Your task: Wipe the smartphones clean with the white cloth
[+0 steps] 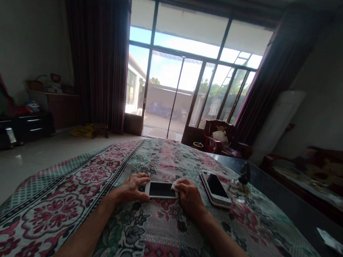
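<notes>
A white-framed smartphone (161,189) with a dark screen lies sideways on the patterned cloth (162,218). At its left end is my left hand (132,187), fingers along the far corner and thumb at the near one, holding it steady. My right hand (189,194) is closed on a small white wipe (174,186), which touches the phone's right end. To the right lie more white phones (216,187), seemingly one stacked on another. Just beyond them stands a clear spray bottle (240,185) with a black pump head.
The floral cloth covers much of a dark table (273,192), whose bare surface shows along the right. A white packet or paper (330,241) lies there. A carved wooden chair (220,137) stands past the far edge, near the glass doors (172,91). A sofa (313,174) is at right.
</notes>
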The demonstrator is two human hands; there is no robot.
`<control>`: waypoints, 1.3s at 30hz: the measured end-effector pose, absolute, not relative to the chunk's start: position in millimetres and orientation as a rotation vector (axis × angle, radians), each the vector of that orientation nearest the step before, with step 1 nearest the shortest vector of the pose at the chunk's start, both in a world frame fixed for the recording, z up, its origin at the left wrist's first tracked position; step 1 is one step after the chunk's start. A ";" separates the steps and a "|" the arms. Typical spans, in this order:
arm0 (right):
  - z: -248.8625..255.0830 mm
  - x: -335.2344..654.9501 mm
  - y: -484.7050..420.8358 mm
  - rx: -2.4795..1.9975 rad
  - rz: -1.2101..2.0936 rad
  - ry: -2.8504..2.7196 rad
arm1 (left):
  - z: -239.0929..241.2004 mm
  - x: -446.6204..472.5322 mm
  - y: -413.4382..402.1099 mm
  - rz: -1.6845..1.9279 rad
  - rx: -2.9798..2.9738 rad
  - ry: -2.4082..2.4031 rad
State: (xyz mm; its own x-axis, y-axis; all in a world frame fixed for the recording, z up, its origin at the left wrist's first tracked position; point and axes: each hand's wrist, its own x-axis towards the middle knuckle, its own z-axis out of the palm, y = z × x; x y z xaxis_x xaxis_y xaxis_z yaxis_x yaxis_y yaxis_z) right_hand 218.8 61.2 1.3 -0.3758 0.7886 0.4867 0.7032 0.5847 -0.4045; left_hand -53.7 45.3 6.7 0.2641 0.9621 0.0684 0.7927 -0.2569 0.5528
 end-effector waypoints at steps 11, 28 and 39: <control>10.0 140.1 59.7 -1.095 0.115 -2.409 | -5.0 -54.5 52.7 0.601 2.129 1.620; 0.3 212.3 63.5 -1.121 0.169 -2.226 | -5.9 -56.2 51.7 0.559 2.156 1.628; -2.8 213.1 55.7 -1.176 0.158 -2.094 | -6.6 -58.1 54.4 0.558 2.219 1.615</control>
State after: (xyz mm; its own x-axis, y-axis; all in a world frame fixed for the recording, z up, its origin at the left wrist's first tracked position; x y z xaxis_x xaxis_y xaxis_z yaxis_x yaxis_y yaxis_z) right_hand 213.1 55.7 -2.8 -0.3258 0.7845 0.5276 0.6966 0.5765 -0.4270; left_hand -58.1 54.4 -6.6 0.2768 0.9542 0.1137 0.8210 -0.2963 0.4880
